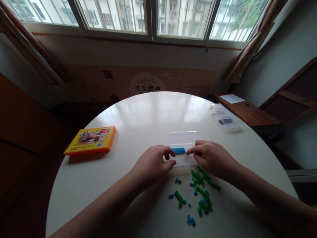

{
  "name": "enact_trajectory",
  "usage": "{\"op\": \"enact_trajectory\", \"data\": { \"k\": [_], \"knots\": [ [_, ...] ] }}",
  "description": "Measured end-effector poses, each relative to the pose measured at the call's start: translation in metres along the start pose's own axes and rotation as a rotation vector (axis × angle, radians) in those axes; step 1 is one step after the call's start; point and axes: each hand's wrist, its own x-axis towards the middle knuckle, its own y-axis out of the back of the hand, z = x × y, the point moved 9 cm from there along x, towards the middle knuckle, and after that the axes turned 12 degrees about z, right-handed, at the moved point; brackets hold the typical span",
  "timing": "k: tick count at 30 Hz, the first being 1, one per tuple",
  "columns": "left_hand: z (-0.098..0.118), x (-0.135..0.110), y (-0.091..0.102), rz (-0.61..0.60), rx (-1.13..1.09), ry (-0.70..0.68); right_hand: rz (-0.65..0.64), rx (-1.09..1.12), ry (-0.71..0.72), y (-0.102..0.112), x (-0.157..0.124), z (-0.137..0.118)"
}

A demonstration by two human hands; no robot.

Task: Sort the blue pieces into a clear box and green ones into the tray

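Note:
A blue studded building-block strip (178, 150) lies in a clear plastic case (182, 140), whose lid stands raised at the back. My left hand (158, 158) is at the strip's left end, index finger bent against or just beside it, thumb apart and lower. From the other side my right hand (210, 157) points its index finger at the strip's right end; whether it touches I cannot tell. Neither hand grips the strip. Nearer to me lie scattered green building blocks (198, 178) and small blue blocks (190, 219).
A yellow-orange game box (91, 139) sits on the left of the round white table (138, 122). Clear plastic packaging with a dark item (226, 121) rests near the right edge. Beyond stands a wooden desk (257, 110) with a white paper (232, 98).

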Motion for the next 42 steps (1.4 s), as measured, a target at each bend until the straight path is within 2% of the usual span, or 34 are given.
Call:
{"op": "enact_trajectory", "data": {
  "k": [19, 29, 35, 38, 42],
  "knots": [
    [-0.001, 0.000, 0.001, 0.035, 0.013, -0.021, -0.011, -0.001, -0.005, -0.003, 0.000, 0.001],
    [0.003, 0.000, 0.000, -0.002, 0.013, -0.030, -0.019, 0.024, 0.011, -0.002, -0.001, 0.000],
    [0.012, -0.001, 0.010, -0.008, 0.021, -0.067, 0.022, 0.050, 0.032, 0.007, -0.002, -0.002],
    [0.022, -0.007, 0.012, -0.098, 0.041, -0.136, 0.073, 0.083, 0.063, 0.019, -0.004, -0.005],
    [0.028, -0.019, 0.006, -0.274, 0.101, -0.192, 0.154, 0.131, 0.128, 0.037, -0.008, -0.009]
  ]
}}
